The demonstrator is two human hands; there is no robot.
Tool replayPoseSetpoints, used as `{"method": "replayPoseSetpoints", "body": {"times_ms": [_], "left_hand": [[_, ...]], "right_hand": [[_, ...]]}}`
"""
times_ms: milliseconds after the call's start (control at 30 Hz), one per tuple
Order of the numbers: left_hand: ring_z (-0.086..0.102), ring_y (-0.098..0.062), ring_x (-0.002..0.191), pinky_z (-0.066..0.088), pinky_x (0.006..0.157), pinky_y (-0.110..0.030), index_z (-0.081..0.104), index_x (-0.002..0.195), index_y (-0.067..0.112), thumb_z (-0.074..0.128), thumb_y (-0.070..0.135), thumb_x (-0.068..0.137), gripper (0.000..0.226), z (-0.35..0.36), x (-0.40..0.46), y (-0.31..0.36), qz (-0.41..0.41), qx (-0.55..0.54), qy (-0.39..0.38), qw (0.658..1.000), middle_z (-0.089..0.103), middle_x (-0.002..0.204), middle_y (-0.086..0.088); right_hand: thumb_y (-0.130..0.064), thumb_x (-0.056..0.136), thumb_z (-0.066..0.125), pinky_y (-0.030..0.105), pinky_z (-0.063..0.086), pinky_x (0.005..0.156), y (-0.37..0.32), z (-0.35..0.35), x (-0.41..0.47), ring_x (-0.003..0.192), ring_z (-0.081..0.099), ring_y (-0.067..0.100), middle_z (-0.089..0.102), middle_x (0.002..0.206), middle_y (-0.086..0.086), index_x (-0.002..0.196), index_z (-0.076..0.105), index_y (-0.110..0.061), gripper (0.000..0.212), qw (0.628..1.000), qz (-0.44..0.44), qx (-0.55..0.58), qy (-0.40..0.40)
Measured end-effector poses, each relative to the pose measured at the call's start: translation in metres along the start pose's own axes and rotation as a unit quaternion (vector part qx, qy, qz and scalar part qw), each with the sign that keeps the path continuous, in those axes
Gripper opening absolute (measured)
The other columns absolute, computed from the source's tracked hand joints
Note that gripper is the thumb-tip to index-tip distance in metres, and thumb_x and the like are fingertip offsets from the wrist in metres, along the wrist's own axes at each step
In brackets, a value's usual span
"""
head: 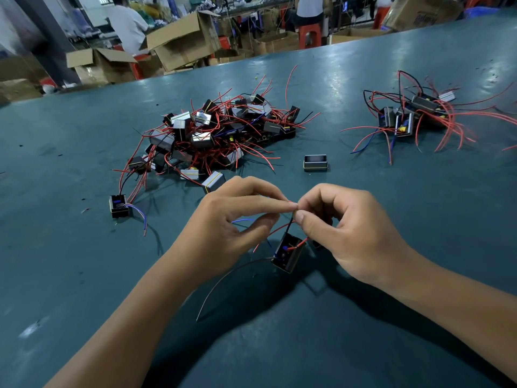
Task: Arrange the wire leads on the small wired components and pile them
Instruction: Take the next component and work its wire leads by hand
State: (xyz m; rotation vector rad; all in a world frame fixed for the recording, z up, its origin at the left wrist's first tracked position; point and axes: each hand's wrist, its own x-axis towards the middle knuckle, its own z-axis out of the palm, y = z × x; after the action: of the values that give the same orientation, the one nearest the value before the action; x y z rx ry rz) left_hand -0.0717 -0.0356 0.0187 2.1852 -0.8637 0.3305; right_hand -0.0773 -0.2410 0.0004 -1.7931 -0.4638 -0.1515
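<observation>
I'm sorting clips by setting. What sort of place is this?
Probably an electronics assembly workshop: a big pile of wired components on a green worktable, open cardboard boxes behind.

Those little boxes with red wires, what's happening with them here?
A person is sorting out the wires on one small component, which hangs just above the green table. The left hand and right hand both pinch its leads where their fingertips meet. A big tangled pile lies behind, a smaller pile sits far right, and two loose components lie apart on the table.
</observation>
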Motion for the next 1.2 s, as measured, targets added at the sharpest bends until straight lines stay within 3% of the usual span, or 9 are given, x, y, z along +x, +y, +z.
{"method": "replayPoseSetpoints", "body": {"times_ms": [167,267,500,667,833,1067,1200], "left_hand": [[0.063,-0.023,0.095,0.051,0.083,-0.041,0.076,0.105,0.019,0.073,0.014,0.088,0.017,-0.001,0.001,0.000,0.039,0.041,0.033,0.998,0.066,0.101,0.001],[0.064,-0.028,0.091,0.050,0.077,-0.049,0.076,0.103,0.019,0.073,0.017,0.089,0.015,0.000,0.002,-0.001,0.070,0.061,0.034,0.995,0.067,0.099,-0.001],[0.063,-0.028,0.086,0.047,0.074,-0.051,0.078,0.100,0.016,0.076,0.019,0.088,0.013,-0.001,0.003,-0.003,0.096,0.111,0.041,0.988,0.068,0.096,-0.001],[0.057,-0.025,0.079,0.045,0.067,-0.051,0.078,0.096,0.015,0.072,0.023,0.092,0.011,-0.005,0.003,-0.003,0.130,0.169,0.033,0.976,0.067,0.092,-0.001],[0.053,-0.020,0.079,0.045,0.067,-0.048,0.078,0.094,0.014,0.069,0.024,0.093,0.014,-0.011,0.004,-0.003,0.148,0.169,0.004,0.974,0.067,0.093,0.001],[0.053,-0.024,0.080,0.043,0.067,-0.050,0.065,0.104,0.029,0.060,0.028,0.100,0.007,-0.016,0.002,0.002,0.167,0.191,-0.025,0.967,0.066,0.095,0.004],[0.052,-0.025,0.079,0.044,0.066,-0.050,0.076,0.100,0.020,0.058,0.027,0.100,0.019,-0.016,0.001,0.003,0.167,0.215,-0.036,0.962,0.067,0.095,0.002]], "right_hand": [[-0.007,0.089,0.070,0.017,0.040,0.054,-0.001,0.000,0.000,0.055,0.048,0.002,0.057,0.058,-0.012,0.075,0.065,-0.020,0.019,1.000,-0.013,0.003,-0.016],[-0.006,0.089,0.069,0.013,0.039,0.055,-0.001,-0.001,0.001,0.055,0.047,0.000,0.056,0.058,-0.014,0.074,0.065,-0.019,0.020,1.000,-0.015,0.006,-0.025],[-0.021,0.083,0.065,0.019,0.040,0.055,-0.002,-0.001,0.000,0.055,0.046,0.003,0.055,0.059,-0.012,0.075,0.064,-0.022,0.009,0.999,-0.020,0.016,-0.041],[-0.021,0.083,0.064,0.021,0.041,0.056,-0.002,0.000,0.000,0.057,0.046,0.004,0.056,0.060,-0.011,0.075,0.064,-0.022,0.009,0.998,-0.018,0.026,-0.062],[-0.021,0.084,0.065,0.037,0.042,0.060,-0.003,-0.002,-0.001,0.060,0.047,0.009,0.057,0.065,-0.002,0.077,0.065,-0.016,0.009,0.994,-0.017,0.042,-0.099],[-0.020,0.086,0.065,0.022,0.043,0.064,-0.003,-0.003,-0.001,0.064,0.048,0.002,0.057,0.066,-0.014,0.079,0.064,-0.020,0.007,0.992,-0.029,0.030,-0.121],[-0.021,0.085,0.065,0.023,0.043,0.064,-0.002,-0.003,-0.001,0.063,0.047,0.002,0.056,0.066,-0.014,0.079,0.065,-0.018,0.007,0.992,-0.032,0.022,-0.121]]}}
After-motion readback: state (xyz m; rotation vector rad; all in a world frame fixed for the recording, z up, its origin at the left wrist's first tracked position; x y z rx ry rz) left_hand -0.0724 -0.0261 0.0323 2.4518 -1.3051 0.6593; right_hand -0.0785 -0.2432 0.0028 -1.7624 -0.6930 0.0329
